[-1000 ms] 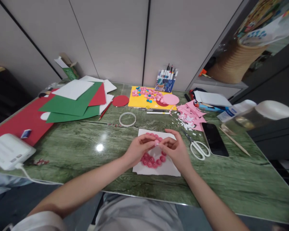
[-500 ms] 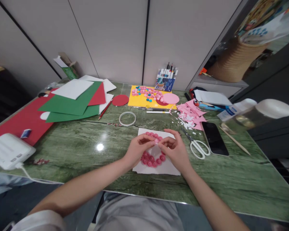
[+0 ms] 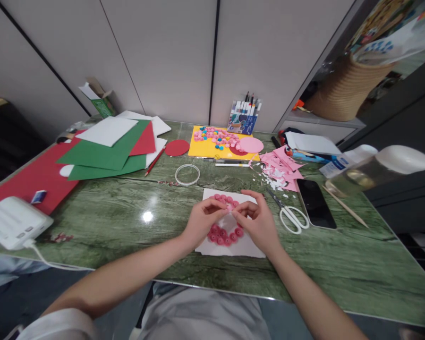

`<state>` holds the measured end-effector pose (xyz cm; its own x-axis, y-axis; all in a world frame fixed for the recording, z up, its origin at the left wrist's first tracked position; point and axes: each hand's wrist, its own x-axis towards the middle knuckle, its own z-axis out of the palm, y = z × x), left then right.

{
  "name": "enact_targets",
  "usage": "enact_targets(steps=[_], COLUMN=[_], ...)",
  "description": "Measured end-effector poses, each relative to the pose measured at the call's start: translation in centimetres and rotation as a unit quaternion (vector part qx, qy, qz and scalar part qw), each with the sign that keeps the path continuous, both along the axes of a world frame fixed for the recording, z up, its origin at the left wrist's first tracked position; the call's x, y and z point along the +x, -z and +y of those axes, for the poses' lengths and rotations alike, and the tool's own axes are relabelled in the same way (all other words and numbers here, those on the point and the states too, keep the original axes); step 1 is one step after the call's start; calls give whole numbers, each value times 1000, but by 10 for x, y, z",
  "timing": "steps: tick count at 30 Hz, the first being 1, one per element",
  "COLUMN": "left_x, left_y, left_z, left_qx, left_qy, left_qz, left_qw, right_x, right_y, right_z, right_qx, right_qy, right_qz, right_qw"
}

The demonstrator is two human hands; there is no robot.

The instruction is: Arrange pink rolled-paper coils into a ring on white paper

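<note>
Both hands meet over a white sheet (image 3: 207,248) that bears a ring of dark pink rolled paper flowers (image 3: 224,236). Between the fingertips is a small pale pink paper piece (image 3: 229,207), which looks like a little rolled flower. My left hand (image 3: 205,217) pinches it from the left with thumb and forefinger. From the right, my right hand (image 3: 257,217) pinches the same piece, its other fingers curled or raised. The fingers partly hide the piece and the ring's upper part.
White-handled scissors (image 3: 293,219) and a phone (image 3: 317,203) lie to the right, with pink paper scraps (image 3: 283,167) behind. A yellow sheet (image 3: 198,150) carries many small pink and blue rolls. Green paper (image 3: 102,151) and a white power bank (image 3: 16,222) are left. A bottle (image 3: 368,174) stands far right.
Almost nothing differs; both hands stay at the same place, with the fingertips shifting very slightly around the small pink paper piece.
</note>
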<state>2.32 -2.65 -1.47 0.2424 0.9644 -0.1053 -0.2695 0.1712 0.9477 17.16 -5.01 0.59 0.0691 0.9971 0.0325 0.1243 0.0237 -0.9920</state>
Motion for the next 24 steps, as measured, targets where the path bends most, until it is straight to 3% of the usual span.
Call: enact_targets(steps=[8,16,24], left_x=[0,2,1], left_y=[-1,-12,-5], left_z=[-1,-4,-1], left_qx=[17,14,-1], left_qy=[-17,2,-7], left_qz=[43,22,7], left_qw=[999,1000,1000], right_x=[-1,-4,-2], right_y=[1,0,-7], right_z=[1,-1,-2], right_qx=[-8,0,-58], right_qy=[6,17,13], right_qz=[-7,-18,40], right_qw=[1000,1000,997])
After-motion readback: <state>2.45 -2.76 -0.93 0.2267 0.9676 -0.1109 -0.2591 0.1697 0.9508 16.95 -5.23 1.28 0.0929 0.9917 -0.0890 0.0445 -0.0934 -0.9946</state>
